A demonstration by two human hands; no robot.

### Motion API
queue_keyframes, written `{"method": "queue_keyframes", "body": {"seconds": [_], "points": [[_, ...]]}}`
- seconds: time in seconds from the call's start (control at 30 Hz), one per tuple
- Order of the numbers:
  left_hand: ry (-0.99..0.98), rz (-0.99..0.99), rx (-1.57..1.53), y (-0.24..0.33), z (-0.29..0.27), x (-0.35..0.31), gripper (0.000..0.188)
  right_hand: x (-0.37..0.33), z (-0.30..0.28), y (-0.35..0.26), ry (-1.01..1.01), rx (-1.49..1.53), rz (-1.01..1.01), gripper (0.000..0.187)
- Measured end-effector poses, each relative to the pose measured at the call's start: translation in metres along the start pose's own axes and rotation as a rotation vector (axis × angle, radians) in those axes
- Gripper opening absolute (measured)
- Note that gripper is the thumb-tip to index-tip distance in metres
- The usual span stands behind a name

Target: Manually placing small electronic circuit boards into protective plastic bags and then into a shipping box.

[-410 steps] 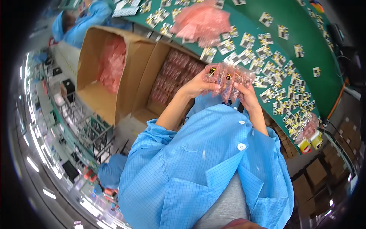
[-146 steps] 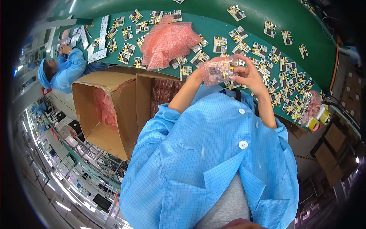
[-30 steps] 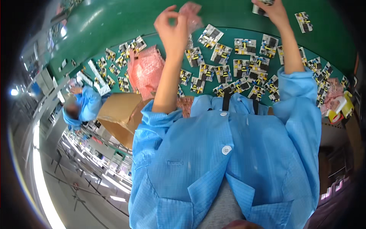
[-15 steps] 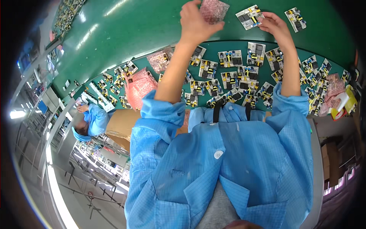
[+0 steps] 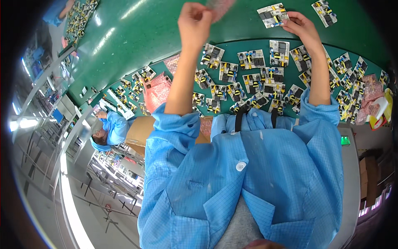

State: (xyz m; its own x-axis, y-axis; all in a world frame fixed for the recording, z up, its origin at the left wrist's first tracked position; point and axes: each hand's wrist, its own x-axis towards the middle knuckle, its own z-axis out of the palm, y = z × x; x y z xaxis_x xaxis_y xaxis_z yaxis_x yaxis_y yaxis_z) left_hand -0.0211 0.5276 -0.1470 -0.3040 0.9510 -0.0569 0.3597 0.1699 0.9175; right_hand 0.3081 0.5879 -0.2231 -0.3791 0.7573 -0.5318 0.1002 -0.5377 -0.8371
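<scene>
Circuit board (image 5: 272, 15): pale, black and yellow parts on top, out over the green tabletop (image 5: 145, 41) at the far side. That's the landmark. Right hand (image 5: 304, 30) is just right of it, thumb and fingers closed in a pinch on its right edge. Can't tell if the board touches the surface under it.

Left hand (image 5: 195, 20) is left of the board, well apart — fingers curled in, thumb and index closed on a pink bubble-wrap bag (image 5: 222, 7). Bag is motion-blurred and cut off by the view's top edge, so can't tell if anything is inside.

Right of the board, beyond the right hand: one loose board (image 5: 324, 13) alone. Nearer the person than the landmark: a wide scatter of similar boards (image 5: 251, 59), some overlapping.

Left and nearer: a pink bubble-wrap heap (image 5: 158, 92), then a cardboard box (image 5: 138, 133) below the table edge. Far left — a co-worker in blue (image 5: 117, 128) beside white strips (image 5: 120, 103). Right and nearer: more bubble wrap (image 5: 372, 89) and a yellow-and-white tape roll (image 5: 377, 111).
</scene>
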Motion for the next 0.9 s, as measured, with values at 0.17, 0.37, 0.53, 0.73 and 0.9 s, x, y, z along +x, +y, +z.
{"method": "queue_keyframes", "body": {"seconds": [0.17, 0.37, 0.53, 0.73, 0.9], "points": [[-0.401, -0.165, 0.207, 0.039, -0.037, 0.026, 0.007, -0.013, -0.007, -0.003, -0.022, 0.018, 0.005, 0.037], [-0.394, 0.615, 0.645, 0.035, 0.024, 0.057, 0.021, -0.016, 0.001, -0.021, -0.004, 0.051, -0.015, 0.031], [0.039, 0.471, 0.423, 0.003, 0.058, 0.039, 0.018, -0.016, 0.013, -0.034, 0.077, 0.054, -0.005, 0.033], [-0.19, 0.417, 0.536, -0.017, 0.059, 0.033, 0.014, 0.013, 0.035, -0.032, 0.101, 0.002, -0.054, 0.033], [-0.083, 0.609, 0.53, -0.036, 0.059, 0.046, 0.01, 0.029, 0.05, -0.038, 0.051, -0.138, -0.048, 0.031]]}}
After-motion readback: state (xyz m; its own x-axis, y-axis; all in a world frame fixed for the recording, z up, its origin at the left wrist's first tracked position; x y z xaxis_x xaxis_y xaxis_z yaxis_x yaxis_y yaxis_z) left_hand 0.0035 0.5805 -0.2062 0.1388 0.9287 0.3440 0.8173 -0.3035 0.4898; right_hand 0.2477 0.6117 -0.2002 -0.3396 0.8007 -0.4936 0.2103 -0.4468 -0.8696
